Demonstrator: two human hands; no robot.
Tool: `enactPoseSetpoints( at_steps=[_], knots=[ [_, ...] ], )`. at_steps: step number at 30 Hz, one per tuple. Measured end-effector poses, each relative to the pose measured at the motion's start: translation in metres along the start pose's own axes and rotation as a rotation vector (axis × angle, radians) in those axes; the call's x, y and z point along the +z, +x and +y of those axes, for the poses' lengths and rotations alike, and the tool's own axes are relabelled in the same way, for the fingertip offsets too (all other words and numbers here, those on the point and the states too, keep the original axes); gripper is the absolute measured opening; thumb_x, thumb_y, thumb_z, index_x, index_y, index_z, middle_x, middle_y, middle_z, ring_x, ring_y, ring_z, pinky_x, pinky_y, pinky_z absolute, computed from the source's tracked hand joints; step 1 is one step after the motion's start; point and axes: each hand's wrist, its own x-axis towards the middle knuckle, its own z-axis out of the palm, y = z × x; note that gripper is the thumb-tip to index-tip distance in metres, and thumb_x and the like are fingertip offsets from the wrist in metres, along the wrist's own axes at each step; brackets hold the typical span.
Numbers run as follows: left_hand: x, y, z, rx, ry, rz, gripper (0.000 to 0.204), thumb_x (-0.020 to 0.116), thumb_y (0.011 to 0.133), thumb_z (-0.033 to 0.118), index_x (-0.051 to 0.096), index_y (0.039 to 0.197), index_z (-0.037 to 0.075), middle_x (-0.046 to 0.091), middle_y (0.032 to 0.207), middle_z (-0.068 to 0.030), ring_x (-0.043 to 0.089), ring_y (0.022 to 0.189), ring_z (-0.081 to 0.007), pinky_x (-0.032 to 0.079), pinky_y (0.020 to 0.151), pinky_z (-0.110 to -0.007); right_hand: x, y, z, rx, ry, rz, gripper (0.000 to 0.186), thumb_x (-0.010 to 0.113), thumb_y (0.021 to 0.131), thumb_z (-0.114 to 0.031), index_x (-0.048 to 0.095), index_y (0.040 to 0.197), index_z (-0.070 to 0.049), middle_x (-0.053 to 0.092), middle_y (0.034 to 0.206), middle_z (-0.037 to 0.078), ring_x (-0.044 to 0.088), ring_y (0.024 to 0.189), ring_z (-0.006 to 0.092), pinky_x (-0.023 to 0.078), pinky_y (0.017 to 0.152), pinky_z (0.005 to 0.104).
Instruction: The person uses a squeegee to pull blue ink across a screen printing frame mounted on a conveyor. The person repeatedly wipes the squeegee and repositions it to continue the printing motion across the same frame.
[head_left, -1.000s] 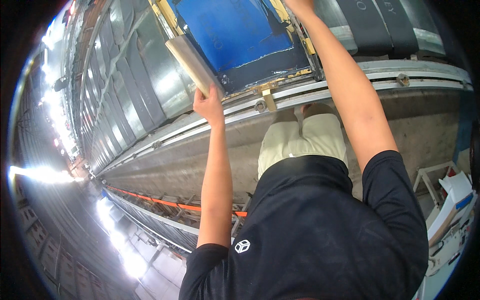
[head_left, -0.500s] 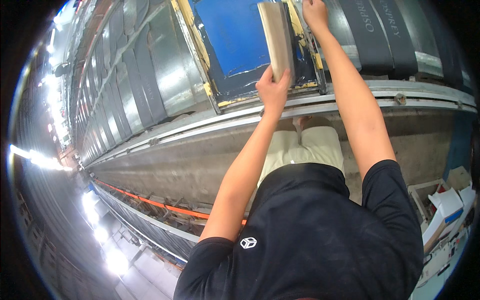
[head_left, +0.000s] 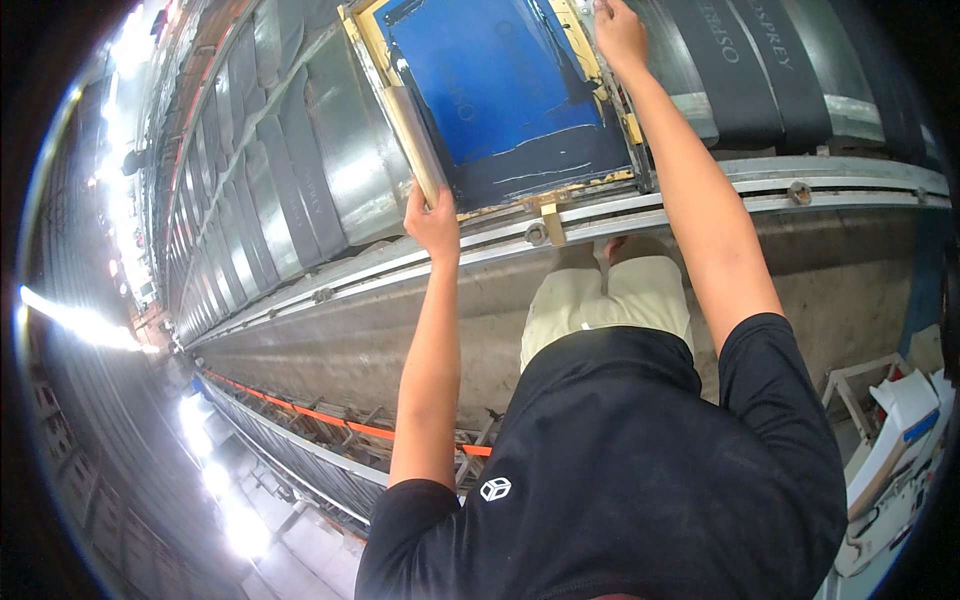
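Note:
A printing screen [head_left: 478, 85] with a blue mesh and a taped frame lies ahead of me, dark ink spread along its near end and sides. My left hand [head_left: 434, 222] is closed round the near end of a squeegee [head_left: 414, 135] with a long pale handle. The squeegee stands along the screen's left inner side, its blade hidden against the mesh. At the far right of the frame, my right hand [head_left: 622, 40] is closed on the frame's edge, fingertips partly cut off by the picture's top.
Dark printed fabric strips [head_left: 745, 75] lie on the shiny metal table to both sides. A metal rail [head_left: 800, 190] with bolts runs along the near edge, with a small brass-coloured bracket [head_left: 552, 222] on it. White equipment [head_left: 905, 410] stands at lower right.
My left hand has carried the squeegee from the screen's right side across to its left side, uncovering the blue mesh. The right hand stays at the frame's right edge.

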Motion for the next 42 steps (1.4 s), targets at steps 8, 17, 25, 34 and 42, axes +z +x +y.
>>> enactPoseSetpoints(
  at_steps=[8, 17, 25, 34, 42],
  knots=[
    [0.083, -0.021, 0.123, -0.242, -0.467, -0.096, 0.032, 0.07, 0.087, 0.01, 0.068, 0.115, -0.005, 0.073, 0.09, -0.0079, 0.063, 0.081, -0.0116, 0.052, 0.074, -0.031, -0.001, 0.008, 0.015, -0.007, -0.018, 0.019, 0.03, 0.052, 0.098, -0.026, 0.07, 0.117, -0.012, 0.072, 0.11, 0.018, 0.068, 0.106, 0.0358, 0.051, 0.09, 0.0423],
    [0.133, -0.045, 0.151, -0.426, -0.788, -0.195, 0.03, 0.075, 0.089, 0.007, 0.069, 0.114, -0.007, 0.072, 0.099, -0.0056, 0.062, 0.086, -0.0097, 0.049, 0.079, -0.025, 0.002, 0.002, -0.001, 0.103, -0.038, 0.004, 0.029, 0.054, 0.098, -0.029, 0.071, 0.116, -0.016, 0.073, 0.108, 0.016, 0.069, 0.104, 0.0358, 0.053, 0.089, 0.0433],
    [0.048, -0.027, 0.065, -0.277, -0.471, -0.159, 0.027, 0.076, 0.089, 0.013, 0.07, 0.108, -0.006, 0.072, 0.093, -0.0062, 0.063, 0.083, -0.0108, 0.051, 0.074, -0.028, 0.009, 0.006, 0.01, 0.052, -0.024, 0.033, 0.028, 0.055, 0.097, -0.027, 0.071, 0.116, -0.014, 0.073, 0.111, 0.015, 0.068, 0.107, 0.0349, 0.052, 0.09, 0.0418],
    [0.012, -0.015, 0.035, -0.17, -0.094, 0.012, 0.03, 0.072, 0.085, 0.013, 0.071, 0.111, -0.003, 0.074, 0.089, -0.0087, 0.065, 0.08, -0.0153, 0.052, 0.075, -0.034, 0.005, 0.001, 0.004, 0.098, 0.011, 0.02, 0.028, 0.054, 0.098, -0.026, 0.071, 0.116, -0.014, 0.073, 0.111, 0.014, 0.068, 0.107, 0.0344, 0.052, 0.089, 0.0422],
    [0.104, -0.02, 0.141, -0.31, -0.606, -0.072, 0.03, 0.072, 0.087, 0.011, 0.07, 0.111, -0.006, 0.073, 0.092, -0.0069, 0.063, 0.08, -0.011, 0.051, 0.073, -0.029, 0.002, 0.007, 0.005, 0.108, -0.024, 0.0, 0.028, 0.053, 0.098, -0.025, 0.071, 0.117, -0.016, 0.073, 0.11, 0.015, 0.068, 0.105, 0.0345, 0.052, 0.089, 0.0425]
  ],
)
